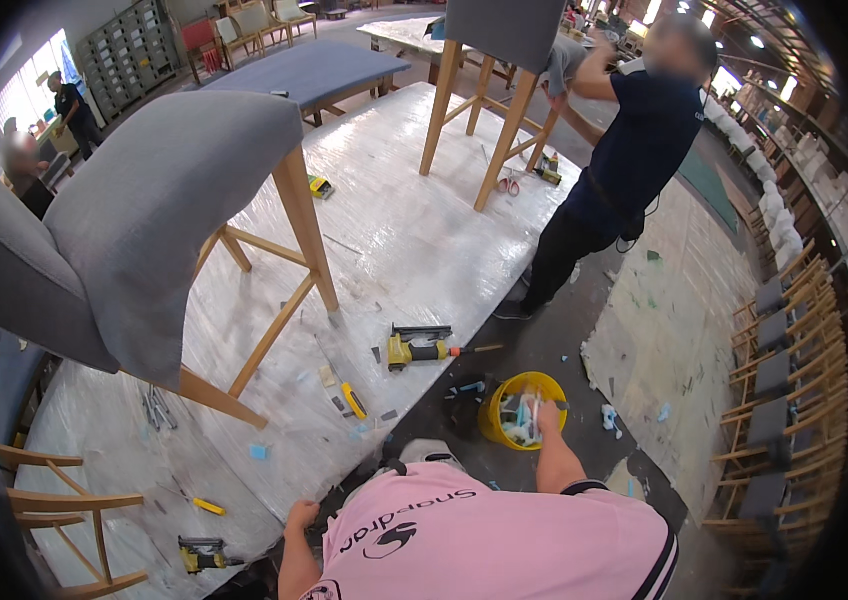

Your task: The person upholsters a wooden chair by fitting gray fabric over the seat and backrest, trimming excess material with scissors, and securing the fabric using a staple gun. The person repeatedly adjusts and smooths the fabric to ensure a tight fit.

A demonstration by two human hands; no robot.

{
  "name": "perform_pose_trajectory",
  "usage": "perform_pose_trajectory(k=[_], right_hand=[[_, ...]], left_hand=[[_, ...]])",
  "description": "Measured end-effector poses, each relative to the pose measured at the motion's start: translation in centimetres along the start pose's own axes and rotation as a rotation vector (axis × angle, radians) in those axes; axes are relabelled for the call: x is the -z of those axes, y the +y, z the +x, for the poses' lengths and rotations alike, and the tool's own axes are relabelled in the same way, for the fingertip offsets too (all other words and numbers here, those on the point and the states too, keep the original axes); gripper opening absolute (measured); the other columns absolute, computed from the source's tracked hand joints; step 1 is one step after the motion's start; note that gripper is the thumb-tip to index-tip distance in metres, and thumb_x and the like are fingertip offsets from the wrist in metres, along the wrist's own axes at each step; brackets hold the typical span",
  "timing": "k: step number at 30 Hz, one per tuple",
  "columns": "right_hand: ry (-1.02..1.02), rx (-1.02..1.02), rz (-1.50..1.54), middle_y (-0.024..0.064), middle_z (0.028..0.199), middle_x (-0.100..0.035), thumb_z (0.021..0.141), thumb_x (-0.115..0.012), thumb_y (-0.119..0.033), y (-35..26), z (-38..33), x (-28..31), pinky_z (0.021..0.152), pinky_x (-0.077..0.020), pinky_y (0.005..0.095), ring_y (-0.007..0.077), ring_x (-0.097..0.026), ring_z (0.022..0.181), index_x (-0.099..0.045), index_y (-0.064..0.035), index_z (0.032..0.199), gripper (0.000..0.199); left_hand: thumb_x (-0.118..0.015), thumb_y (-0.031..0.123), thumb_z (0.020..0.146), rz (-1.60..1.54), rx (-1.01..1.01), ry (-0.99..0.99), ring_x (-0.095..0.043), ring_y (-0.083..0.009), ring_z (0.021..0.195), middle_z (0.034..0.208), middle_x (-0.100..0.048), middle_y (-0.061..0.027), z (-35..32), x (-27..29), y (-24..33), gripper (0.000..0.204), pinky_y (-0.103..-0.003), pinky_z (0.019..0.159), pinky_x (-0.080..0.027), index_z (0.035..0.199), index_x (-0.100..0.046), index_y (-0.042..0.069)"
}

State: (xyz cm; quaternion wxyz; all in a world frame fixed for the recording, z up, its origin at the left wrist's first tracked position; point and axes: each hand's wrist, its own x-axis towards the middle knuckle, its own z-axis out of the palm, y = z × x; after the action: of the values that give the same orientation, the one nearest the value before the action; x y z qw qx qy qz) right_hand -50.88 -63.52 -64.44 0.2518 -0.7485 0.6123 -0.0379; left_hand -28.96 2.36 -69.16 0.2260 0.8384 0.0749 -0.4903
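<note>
Down by the floor at your right, the yellow bucket (522, 408) sits just off the edge of the tabletop (414, 240), and your right hand (547, 412) is reaching into it among the pale scraps inside; whether its fingers are closed on anything you cannot tell from here. Your left hand (301, 516) rests on the near edge of the plastic-covered tabletop, fingers curled over it and gripping nothing else. Just beyond the bucket, a yellow staple gun (420, 349) lies on the tabletop, with a yellow utility knife (353, 400) near it. To your left a grey upholstered chair (159, 215) stands on the tabletop. Farther off, another person (624, 160) works at a second chair (494, 60).
</note>
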Motion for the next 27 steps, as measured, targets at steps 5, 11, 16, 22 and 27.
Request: perform_pose_trajectory(k=[5,11,16,22,27], right_hand=[[-0.122,-0.090,0.038,0.0248,0.111,-0.073,0.082,-0.076,-0.047,9.6,-2.6,-1.2,0.090,-0.0536,0.0485,0.0408,-0.070,0.107,-0.072,-0.0007,0.115,0.057],[-0.519,0.010,-0.026,0.0203,0.117,-0.073,0.078,-0.077,-0.045,0.7,-15.2,-5.3,0.098,-0.0539,0.0477,0.0392,-0.069,0.112,-0.073,-0.0128,0.123,0.055],[-0.770,0.293,-0.160,0.0192,0.119,-0.073,0.082,-0.071,-0.047,-0.3,-19.6,-4.7,0.097,-0.0550,0.0488,0.0394,-0.069,0.112,-0.072,-0.0198,0.125,0.052],[-0.797,0.365,-0.174,0.0169,0.117,-0.074,0.085,-0.069,-0.044,2.8,-16.7,-4.8,0.095,-0.0559,0.0462,0.0364,-0.071,0.108,-0.073,-0.0187,0.127,0.049],[-0.523,0.326,0.045,0.0171,0.109,-0.076,0.088,-0.069,-0.043,0.7,-15.9,-3.0,0.089,-0.0569,0.0427,0.0355,-0.073,0.100,-0.074,-0.0118,0.121,0.046]], left_hand=[[-0.064,0.022,0.090,-0.350,-0.187,0.236,-0.073,-0.0233,0.079,0.090,-0.076,-0.0149,-4.5,-2.5,-2.4,0.029,-0.037,0.074,-0.057,0.108,-0.076,0.003],[-0.062,0.016,0.094,0.109,-0.612,0.665,-0.071,-0.0349,0.097,0.098,-0.075,-0.0147,-12.6,10.5,-7.3,0.020,-0.044,0.087,-0.055,0.104,-0.076,0.006],[-0.053,-0.009,0.093,0.490,-0.959,1.254,-0.064,-0.0374,0.116,0.118,-0.069,-0.0160,-38.2,29.7,16.9,0.027,-0.045,0.104,-0.047,0.115,-0.067,0.000],[-0.069,-0.011,0.075,1.346,-0.699,1.246,-0.035,-0.0369,0.150,0.164,-0.032,-0.0160,-48.4,33.3,33.4,0.080,-0.044,0.124,-0.029,0.149,-0.048,0.010],[-0.091,0.006,0.054,1.527,-0.750,0.948,-0.038,-0.0360,0.147,0.167,-0.026,-0.0155,-44.9,38.7,36.9,0.114,-0.044,0.122,-0.036,0.155,-0.042,0.024]])
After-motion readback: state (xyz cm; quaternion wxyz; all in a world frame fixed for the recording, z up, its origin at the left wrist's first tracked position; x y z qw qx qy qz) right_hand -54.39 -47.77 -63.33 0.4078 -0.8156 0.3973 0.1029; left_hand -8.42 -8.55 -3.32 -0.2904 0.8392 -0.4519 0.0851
